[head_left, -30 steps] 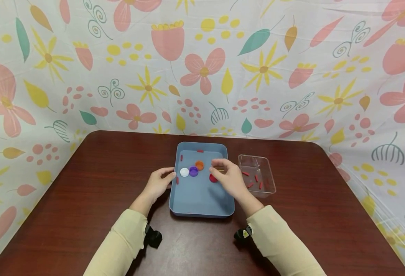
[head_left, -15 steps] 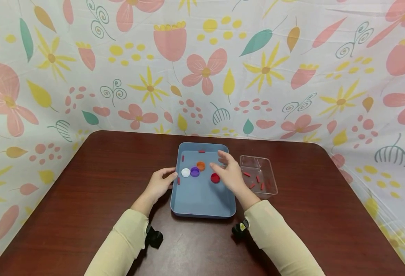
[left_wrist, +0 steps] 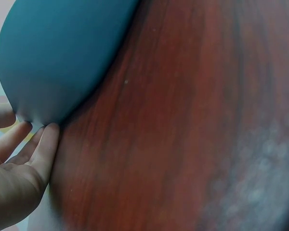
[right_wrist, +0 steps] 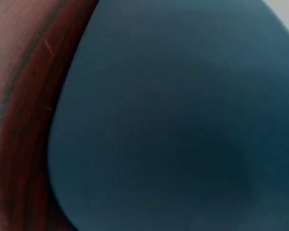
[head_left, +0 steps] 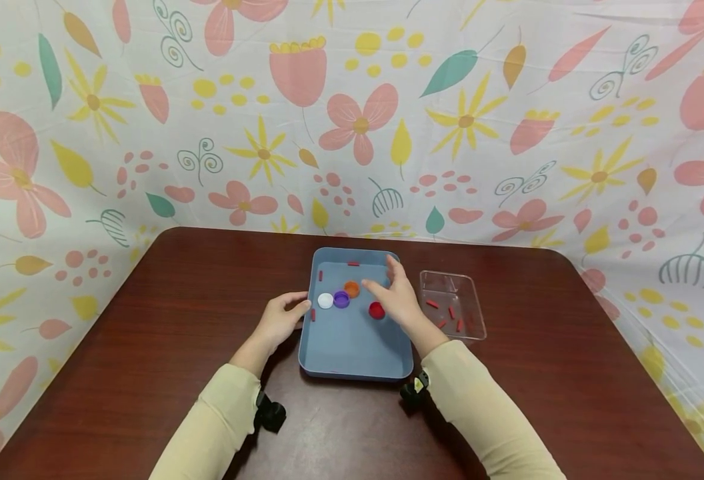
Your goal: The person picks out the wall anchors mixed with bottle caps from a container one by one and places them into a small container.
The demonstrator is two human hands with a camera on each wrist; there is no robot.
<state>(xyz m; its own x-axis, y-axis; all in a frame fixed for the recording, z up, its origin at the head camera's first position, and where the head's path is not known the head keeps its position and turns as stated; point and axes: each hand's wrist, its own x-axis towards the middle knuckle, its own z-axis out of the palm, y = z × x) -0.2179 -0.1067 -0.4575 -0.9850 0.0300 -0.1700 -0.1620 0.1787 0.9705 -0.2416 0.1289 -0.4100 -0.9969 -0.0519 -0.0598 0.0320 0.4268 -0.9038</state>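
Note:
A blue tray [head_left: 355, 347] lies at the middle of the table. My left hand [head_left: 279, 319] holds its left side, thumb at the rim; in the left wrist view the fingertips [left_wrist: 51, 130] touch the outer wall. My right hand [head_left: 401, 300] hovers over the tray's right side, thumb and forefinger spread apart, holding nothing visible. Just left of it sits a red bottle cap [head_left: 377, 311]. White [head_left: 325, 301], purple [head_left: 341, 299] and orange [head_left: 351, 289] caps sit close together further left. The right wrist view shows only tray and table.
Small red sticks lie inside the tray near its edges, one red stick [head_left: 353, 264] at the back. A clear plastic box [head_left: 478, 307] with several red sticks stands right of the tray. Behind the brown table [head_left: 208, 280] hangs a floral cloth [head_left: 352, 133].
My right hand has drawn away from the red cap, up and to the right, and its fingers have spread. The cap now shows fully. My left hand stays at the tray's side.

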